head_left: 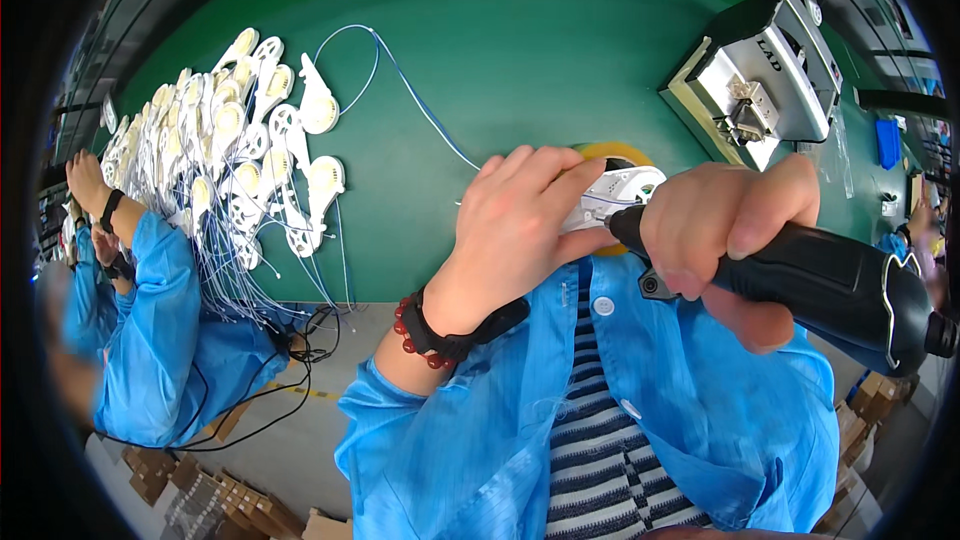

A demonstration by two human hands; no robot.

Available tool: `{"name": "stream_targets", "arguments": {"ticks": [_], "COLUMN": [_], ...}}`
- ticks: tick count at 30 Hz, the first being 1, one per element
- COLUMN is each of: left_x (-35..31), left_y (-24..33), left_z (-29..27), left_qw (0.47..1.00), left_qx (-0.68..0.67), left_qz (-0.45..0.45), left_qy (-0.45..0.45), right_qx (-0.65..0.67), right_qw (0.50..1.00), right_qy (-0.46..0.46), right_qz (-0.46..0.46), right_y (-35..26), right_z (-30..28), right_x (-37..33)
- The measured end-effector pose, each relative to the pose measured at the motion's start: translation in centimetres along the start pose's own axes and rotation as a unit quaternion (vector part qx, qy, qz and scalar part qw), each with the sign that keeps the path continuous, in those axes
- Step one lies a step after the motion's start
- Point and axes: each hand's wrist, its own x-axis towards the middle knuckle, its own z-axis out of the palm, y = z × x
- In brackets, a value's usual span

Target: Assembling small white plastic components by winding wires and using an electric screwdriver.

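Note:
My left hand (520, 220) is closed around a white plastic part (632, 183) at the near edge of the green table, its fingers covering much of the part. A blue-and-white cable (420, 105) leads from beside this hand and loops across the table top. My right hand (735, 230) grips a black electric screwdriver (820, 275), which lies nearly level with its tip pointing left at the white part. Whether the tip touches a screw cannot be made out. Under the part shows the rim of a yellow tape roll (612, 151).
At the left lies a large heap of similar white parts (225, 125) with trailing cables (240, 275). A black-and-silver screw feeder (765, 90) stands at the right back. A co-worker's blue sleeve (165, 290) is beside the heap. Black cords (300, 350) hang below the table (520, 40).

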Motion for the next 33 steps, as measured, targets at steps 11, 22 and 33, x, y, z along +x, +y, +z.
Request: {"name": "stream_targets", "arguments": {"ticks": [11,22,33], "left_x": [-0.1,-0.3,-0.3], "left_y": [-0.1,-0.2,-0.4], "left_z": [-0.1,-0.1,0.0], "left_qw": [1.0,1.0,1.0], "left_qx": [0.001,0.0,-0.001], "left_qz": [0.004,0.002,0.006], "left_qy": [-0.009,-0.003,-0.001], "right_qx": [-0.042,-0.024,-0.064], "right_qw": [0.997,0.999,0.996], "right_qy": [0.013,-0.01,-0.053], "right_qz": [0.068,0.047,0.031], "right_y": [0.4,1.1,1.3], "right_z": [0.5,1.0,0.5], "right_x": [-0.9,-0.7,-0.8]}}
